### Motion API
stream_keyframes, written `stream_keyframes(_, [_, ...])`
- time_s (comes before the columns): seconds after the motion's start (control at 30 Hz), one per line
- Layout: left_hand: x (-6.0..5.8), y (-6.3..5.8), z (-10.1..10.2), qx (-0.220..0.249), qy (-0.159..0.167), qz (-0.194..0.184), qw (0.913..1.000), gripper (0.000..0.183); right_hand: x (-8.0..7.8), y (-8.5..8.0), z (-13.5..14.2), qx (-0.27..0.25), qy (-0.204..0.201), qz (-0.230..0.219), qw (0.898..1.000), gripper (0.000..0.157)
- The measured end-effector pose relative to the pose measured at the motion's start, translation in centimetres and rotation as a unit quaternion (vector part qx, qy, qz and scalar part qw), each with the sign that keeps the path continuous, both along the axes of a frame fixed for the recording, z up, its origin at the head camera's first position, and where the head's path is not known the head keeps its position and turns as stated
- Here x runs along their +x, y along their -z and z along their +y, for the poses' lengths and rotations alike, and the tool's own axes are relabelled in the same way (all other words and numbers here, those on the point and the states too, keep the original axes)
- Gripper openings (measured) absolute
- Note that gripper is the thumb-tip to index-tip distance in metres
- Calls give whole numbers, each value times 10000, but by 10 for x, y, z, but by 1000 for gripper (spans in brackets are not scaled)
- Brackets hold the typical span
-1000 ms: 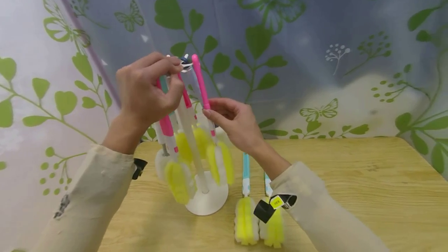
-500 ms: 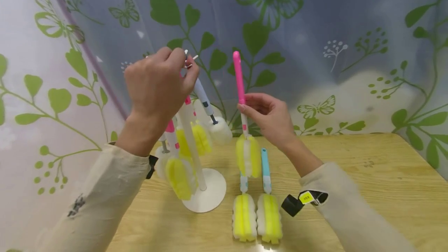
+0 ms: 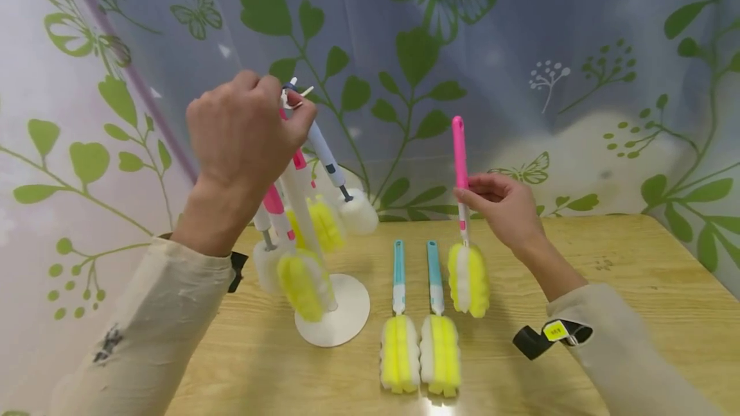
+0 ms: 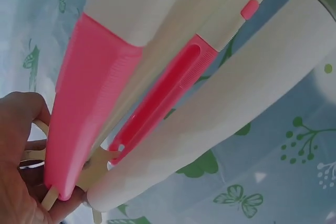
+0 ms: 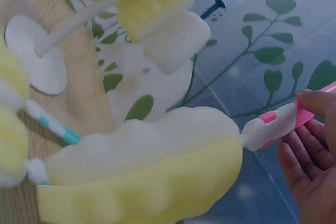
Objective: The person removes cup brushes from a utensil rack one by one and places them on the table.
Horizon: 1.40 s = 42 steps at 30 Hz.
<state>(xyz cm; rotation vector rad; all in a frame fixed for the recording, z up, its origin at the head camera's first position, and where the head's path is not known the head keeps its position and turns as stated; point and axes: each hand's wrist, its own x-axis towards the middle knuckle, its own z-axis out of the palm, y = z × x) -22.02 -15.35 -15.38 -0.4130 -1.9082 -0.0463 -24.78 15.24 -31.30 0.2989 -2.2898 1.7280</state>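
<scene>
Pink-handled brush (image 3: pixel 463 226): held sponge end down over the wooden table (image 3: pixel 636 275), to the right of the stand and the two brushes lying there.
Right hand (image 3: pixel 509 214): pinched that brush at the lower end of its pink grip; the right wrist view added the insides of the curled fingers.
Left hand (image 3: pixel 239 130): clasped the top of the white stand (image 3: pixel 347 316); its back hid most of the fingers from the head view, while the left wrist view showed them bent about the pale prongs.
Hanging handles: a slotted pink handle (image 4: pixel 163 98), a broad pink handle (image 4: pixel 94 93) and a white handle (image 4: pixel 210 114) filled the left wrist view.
On the table: a left blue-handled brush (image 3: pixel 399 336) and a right blue-handled brush (image 3: pixel 441 339) lay side by side, sponges near, handles far.
</scene>
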Motion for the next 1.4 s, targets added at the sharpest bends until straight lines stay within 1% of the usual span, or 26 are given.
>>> stream_keyframes(0.1, [0, 0, -1, -3, 127, 35, 9999, 30, 0, 6, 10, 120, -32, -324, 9994, 45])
stream_keyframes(0.2, [-2, 1, -3, 191, 409, 88, 9989, 27, 1, 10, 18, 328, -9, -769, 9965, 45])
stream_keyframes(0.33, [-5, 1, -5, 301, 828, 185, 9959, 24, 3, 20, 28, 640, 38, -1430, 9876, 48])
stream_keyframes(0.4, [-7, 2, -7, 265, 993, 237, 9944, 22, 4, 27, 31, 709, 13, -1684, 9832, 50])
stream_keyframes(0.53, [-9, 2, -11, 238, 1180, 273, 9923, 21, 4, 43, 33, 751, -106, -2030, 9762, 52])
stream_keyframes(0.63, [-9, 3, -13, 214, 1211, 266, 9921, 21, 1, 56, 33, 806, -134, -2275, 9704, 53])
stream_keyframes(0.8, [-9, 4, -14, 226, 1233, 295, 9917, 20, -2, 77, 33, 999, -77, -2534, 9622, 52])
stream_keyframes(0.9, [-8, 5, -12, 373, 1364, 254, 9896, 20, -4, 88, 34, 1217, -4, -2606, 9578, 49])
stream_keyframes(1.0, [-9, 4, -11, 562, 1535, 197, 9863, 21, -6, 98, 34, 1397, -45, -2617, 9550, 45])
stream_keyframes(1.1, [-9, 5, -10, 757, 1636, 149, 9835, 20, -7, 109, 32, 1385, -114, -2678, 9534, 38])
stream_keyframes(1.2, [-10, 6, -11, 794, 1650, 165, 9830, 20, -8, 118, 30, 1347, -146, -2730, 9524, 34])
stream_keyframes(1.27, [-10, 7, -12, 810, 1663, 183, 9826, 19, -8, 123, 28, 1326, -119, -2787, 9511, 31])
stream_keyframes(1.4, [-10, 6, -14, 785, 1695, 240, 9821, 19, -10, 127, 25, 1081, -226, -2873, 9515, 30])
